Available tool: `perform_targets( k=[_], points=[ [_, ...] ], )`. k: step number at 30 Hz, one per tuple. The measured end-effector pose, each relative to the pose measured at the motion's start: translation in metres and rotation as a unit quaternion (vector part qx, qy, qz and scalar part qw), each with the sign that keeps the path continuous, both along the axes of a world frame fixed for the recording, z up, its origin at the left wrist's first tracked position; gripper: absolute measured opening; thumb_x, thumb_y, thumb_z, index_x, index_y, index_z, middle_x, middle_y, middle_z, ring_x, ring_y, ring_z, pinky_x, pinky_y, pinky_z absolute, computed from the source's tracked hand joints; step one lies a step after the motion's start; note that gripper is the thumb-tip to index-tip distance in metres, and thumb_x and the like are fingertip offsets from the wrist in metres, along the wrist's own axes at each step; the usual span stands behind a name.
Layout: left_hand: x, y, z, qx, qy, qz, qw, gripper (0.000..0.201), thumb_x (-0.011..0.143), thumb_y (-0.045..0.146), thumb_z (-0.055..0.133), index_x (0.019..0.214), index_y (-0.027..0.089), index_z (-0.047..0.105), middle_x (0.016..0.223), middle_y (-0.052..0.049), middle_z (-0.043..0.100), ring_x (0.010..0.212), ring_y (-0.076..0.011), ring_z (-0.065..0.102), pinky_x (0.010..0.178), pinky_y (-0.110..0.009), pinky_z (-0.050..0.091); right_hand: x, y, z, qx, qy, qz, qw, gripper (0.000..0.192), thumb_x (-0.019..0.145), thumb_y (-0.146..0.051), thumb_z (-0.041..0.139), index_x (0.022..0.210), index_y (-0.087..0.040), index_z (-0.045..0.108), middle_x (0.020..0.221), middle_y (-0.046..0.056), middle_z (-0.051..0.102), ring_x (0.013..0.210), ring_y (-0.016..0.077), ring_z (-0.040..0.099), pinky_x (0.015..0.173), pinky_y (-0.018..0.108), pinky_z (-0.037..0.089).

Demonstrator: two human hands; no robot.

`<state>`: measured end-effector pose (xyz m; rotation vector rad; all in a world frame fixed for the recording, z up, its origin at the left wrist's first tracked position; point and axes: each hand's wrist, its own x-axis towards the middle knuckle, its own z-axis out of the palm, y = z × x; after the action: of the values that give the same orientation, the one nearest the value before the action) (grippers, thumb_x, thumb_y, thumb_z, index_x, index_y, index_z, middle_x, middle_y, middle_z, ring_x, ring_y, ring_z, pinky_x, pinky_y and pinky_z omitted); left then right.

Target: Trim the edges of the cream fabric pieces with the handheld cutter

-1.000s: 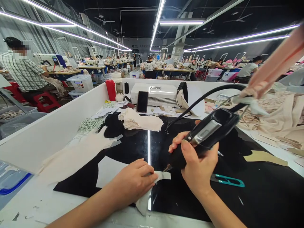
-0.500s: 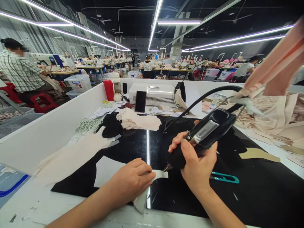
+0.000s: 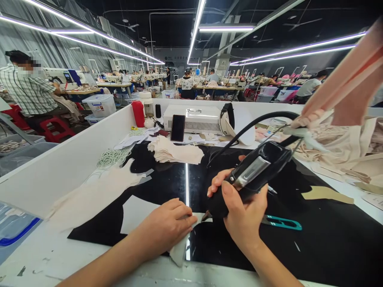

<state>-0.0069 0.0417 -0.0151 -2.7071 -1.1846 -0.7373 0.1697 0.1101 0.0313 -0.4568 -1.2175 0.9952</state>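
Note:
My right hand point(image 3: 243, 211) grips a black corded cutting tool point(image 3: 254, 171), tilted so its tip touches a small white fabric piece point(image 3: 182, 247) on the black glossy work surface point(image 3: 329, 243). My left hand point(image 3: 166, 227) lies flat on that fabric piece, fingers pressing it down just left of the tool tip. The tool's black cable point(image 3: 254, 123) arcs up and back over the table.
Teal thread snips point(image 3: 283, 223) lie right of my right hand. A stack of cream fabric pieces point(image 3: 176, 151), a phone point(image 3: 178, 127) leaning on a white machine point(image 3: 194, 118) and a red bottle point(image 3: 139, 113) sit at the back. Cream garments point(image 3: 344, 147) pile at right. Other workers sit beyond.
The tool tip has slid left along the fabric piece, closer to my left fingers. My left hand stays put.

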Motion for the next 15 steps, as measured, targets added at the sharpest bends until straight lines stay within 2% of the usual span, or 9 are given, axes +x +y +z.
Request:
perform_targets(
  k=[6,15],
  points=[
    [-0.0005,0.0001,-0.0007,0.01,-0.007,0.002,1.0,0.023,0.114,0.018,0.043,0.117,0.017,0.066,0.102,-0.004,0.069,0.093,-0.0176,0.067,0.095,-0.035,0.059,0.0087,0.0037,0.003,0.004,0.017,-0.015,1.0,0.033,0.092,-0.021,0.077,0.115,-0.03,0.056,0.082,-0.007,0.07,0.062,0.0134,0.065,0.056,0.029,0.057],
    [-0.0005,0.0003,0.0,0.006,0.002,0.005,1.0,0.022,0.113,0.017,0.045,0.118,0.018,0.066,0.102,-0.004,0.069,0.094,-0.0172,0.069,0.1,-0.037,0.059,0.0094,0.0021,-0.0005,0.008,0.007,-0.018,1.0,0.029,0.092,-0.019,0.077,0.109,-0.031,0.056,0.083,-0.007,0.07,0.063,0.0128,0.066,0.055,0.028,0.057]
  ],
)
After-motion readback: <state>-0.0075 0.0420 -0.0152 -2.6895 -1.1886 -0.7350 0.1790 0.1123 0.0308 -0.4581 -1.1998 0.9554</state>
